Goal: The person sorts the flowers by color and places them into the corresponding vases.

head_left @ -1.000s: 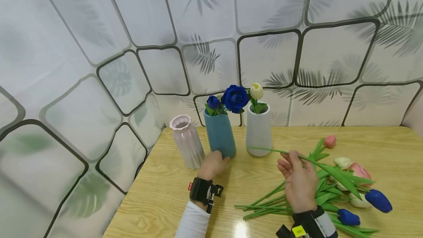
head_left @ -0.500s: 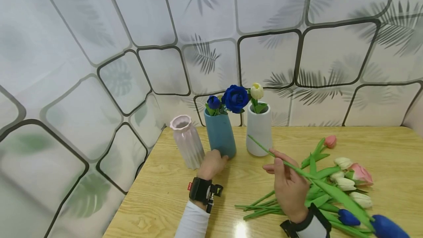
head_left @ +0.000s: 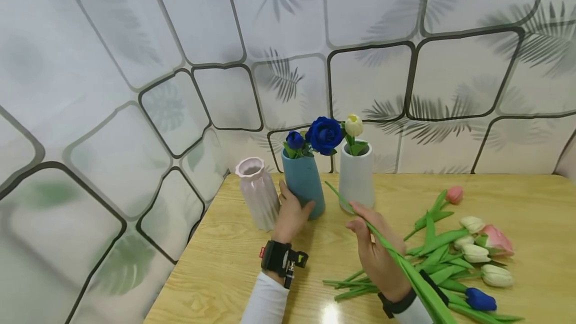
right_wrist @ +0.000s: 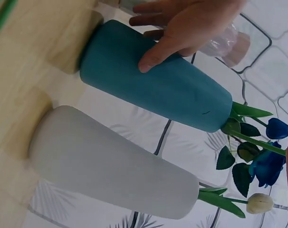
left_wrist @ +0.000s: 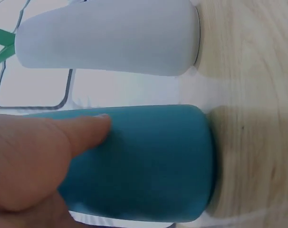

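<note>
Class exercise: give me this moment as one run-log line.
left hand: touching teal vase; right hand: holding stem; teal vase: blue flowers; white vase: cream tulip; pink vase: no flowers visible; table: loose flowers

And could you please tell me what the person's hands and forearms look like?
The left hand and right hand are ungloved. The left sleeve and right sleeve are white. The left wristband is chunky and black with a small red tag; the right wristband, partly hidden, is black too.
</note>
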Motion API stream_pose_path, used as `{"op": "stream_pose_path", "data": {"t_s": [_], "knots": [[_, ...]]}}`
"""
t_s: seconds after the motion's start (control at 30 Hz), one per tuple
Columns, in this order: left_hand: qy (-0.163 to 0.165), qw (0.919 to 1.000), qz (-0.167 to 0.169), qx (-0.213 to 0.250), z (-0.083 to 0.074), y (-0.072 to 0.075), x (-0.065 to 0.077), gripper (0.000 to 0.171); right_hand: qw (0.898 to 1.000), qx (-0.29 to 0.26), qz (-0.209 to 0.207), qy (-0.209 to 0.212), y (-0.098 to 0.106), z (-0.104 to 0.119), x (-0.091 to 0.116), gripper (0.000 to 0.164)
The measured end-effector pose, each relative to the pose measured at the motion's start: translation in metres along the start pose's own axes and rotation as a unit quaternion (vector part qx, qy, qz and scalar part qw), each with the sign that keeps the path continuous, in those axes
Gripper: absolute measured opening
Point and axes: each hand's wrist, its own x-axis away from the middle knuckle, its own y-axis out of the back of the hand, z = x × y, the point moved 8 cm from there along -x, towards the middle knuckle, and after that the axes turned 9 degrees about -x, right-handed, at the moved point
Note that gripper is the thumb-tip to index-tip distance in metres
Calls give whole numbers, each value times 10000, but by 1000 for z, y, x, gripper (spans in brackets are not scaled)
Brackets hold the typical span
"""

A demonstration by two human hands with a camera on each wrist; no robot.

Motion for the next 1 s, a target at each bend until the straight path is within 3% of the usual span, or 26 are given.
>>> {"op": "stream_pose_path", "data": {"t_s": [0.1, 0.23, 0.4, 0.7, 0.87, 1.0], "knots": [[-163, 9993, -175, 302, -2, 0, -3, 106, 9996, 261, -13, 61, -7, -4, -13, 43], [-205, 9982, -204, 527, -1, 1, -5, 104, 9999, 95, 41, -101, -16, -15, -28, 37], [-250, 9984, -140, 480, -1, 0, -6, 101, 9984, -140, 153, -518, -28, -30, -38, 26], [-380, 9981, -154, 460, -3, 2, -6, 98, 9980, -267, 324, -483, -53, -41, -51, 28], [-454, 9978, -204, 433, -2, 1, -8, 98, 9923, -122, 761, -967, -66, -52, -57, 26], [-482, 9982, -164, 315, 0, 0, -8, 97, 9802, -40, 1179, -1593, -79, -64, -63, 26]]}}
